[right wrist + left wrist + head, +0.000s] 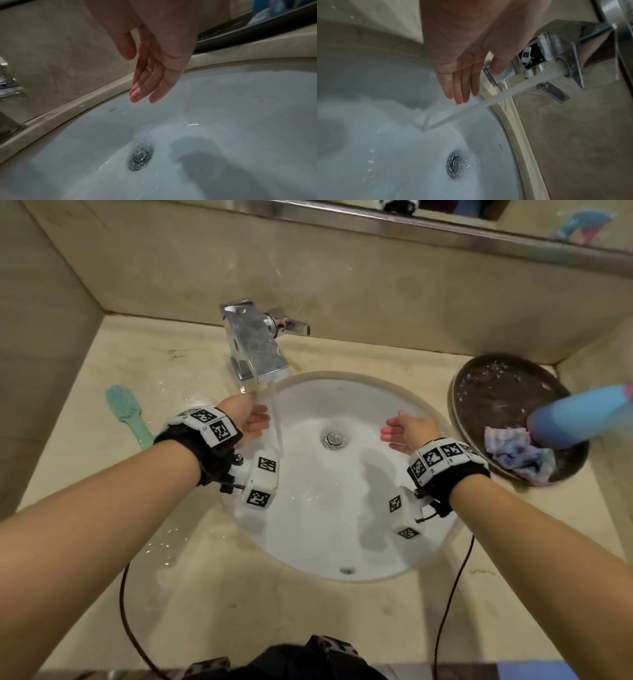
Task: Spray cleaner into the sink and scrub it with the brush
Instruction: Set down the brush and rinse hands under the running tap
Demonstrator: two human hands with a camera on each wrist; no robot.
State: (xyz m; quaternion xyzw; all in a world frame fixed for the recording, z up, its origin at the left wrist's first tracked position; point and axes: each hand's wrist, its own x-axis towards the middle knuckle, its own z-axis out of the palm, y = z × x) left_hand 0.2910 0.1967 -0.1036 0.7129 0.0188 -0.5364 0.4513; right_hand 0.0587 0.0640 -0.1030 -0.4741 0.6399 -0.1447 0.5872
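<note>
The white round sink [342, 412] is wet, and water runs from the chrome faucet [255, 344] in a thin stream [276, 422] toward the drain [334, 438]. My left hand [255, 422] hangs open over the left side of the basin, fingers straight, just left of the stream [471, 108]. My right hand [399, 431] is open over the right side, fingers [147, 86] straight and wet, holding nothing. The teal brush [128, 414] lies on the counter left of the sink. The blue spray bottle [579, 419] stands on a dark tray at the right.
The dark round tray [496, 392] on the right counter also holds a crumpled patterned cloth [517, 453]. The faucet lever [294, 326] points right. Beige walls close in at the back and left. Water drops lie on the counter [164, 542] at the sink's left.
</note>
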